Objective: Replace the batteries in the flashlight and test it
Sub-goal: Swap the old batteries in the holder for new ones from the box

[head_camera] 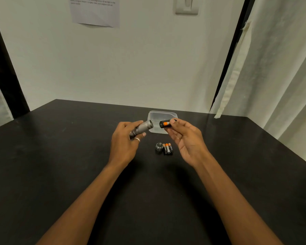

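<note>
Though the wall note (94,11) and the print on the three loose batteries (168,148) are too blurred to read, grips are clear: left hand (125,139) fingers wrapped round the grey flashlight (144,127), open end facing right. Palm up, right hand (185,138) has fingers pinching the black battery holder (164,124), orange cell showing, just apart from that end. On the tabletop (60,156) the tail cap (159,147) lies beside the batteries.
</note>
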A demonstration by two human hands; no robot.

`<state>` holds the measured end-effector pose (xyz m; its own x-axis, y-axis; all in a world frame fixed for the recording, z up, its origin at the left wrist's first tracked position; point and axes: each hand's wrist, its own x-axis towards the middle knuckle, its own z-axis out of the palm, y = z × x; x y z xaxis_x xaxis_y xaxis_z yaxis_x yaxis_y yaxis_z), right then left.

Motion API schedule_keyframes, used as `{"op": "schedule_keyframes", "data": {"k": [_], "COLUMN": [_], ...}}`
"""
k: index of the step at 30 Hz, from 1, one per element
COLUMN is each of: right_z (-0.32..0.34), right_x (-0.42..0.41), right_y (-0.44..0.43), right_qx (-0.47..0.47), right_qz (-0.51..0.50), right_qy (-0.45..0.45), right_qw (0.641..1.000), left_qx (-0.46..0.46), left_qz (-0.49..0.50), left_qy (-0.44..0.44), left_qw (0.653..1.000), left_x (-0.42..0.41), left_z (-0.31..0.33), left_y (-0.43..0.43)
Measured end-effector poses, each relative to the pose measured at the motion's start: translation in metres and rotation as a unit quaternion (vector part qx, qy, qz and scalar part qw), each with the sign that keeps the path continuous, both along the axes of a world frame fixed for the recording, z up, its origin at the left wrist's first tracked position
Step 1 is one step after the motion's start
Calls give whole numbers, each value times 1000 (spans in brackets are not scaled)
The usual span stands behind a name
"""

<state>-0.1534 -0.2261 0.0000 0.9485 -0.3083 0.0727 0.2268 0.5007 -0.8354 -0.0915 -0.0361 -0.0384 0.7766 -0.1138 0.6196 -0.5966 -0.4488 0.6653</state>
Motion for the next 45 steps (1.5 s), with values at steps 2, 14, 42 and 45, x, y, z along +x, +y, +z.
{"op": "schedule_keyframes", "data": {"k": [2,14,42,45], "right_z": [0,-3,-6,-7], "right_x": [0,-2,-5,-3], "right_y": [-2,2,12,10], "right_qx": [36,-29,-189,-177], "right_qz": [7,-24,-16,-23], "right_qy": [6,43,14,9], "right_qw": [999,998,982,984], "left_qx": [7,-81,-298,-375], "left_qz": [-24,-67,-211,-259], "left_qy": [-6,47,262,312], "left_qw": [1000,993,893,834], "left_x": [-1,-1,-2,-1], "left_z": [-1,-3,5,7], "left_y": [-2,-5,-5,-3]}}
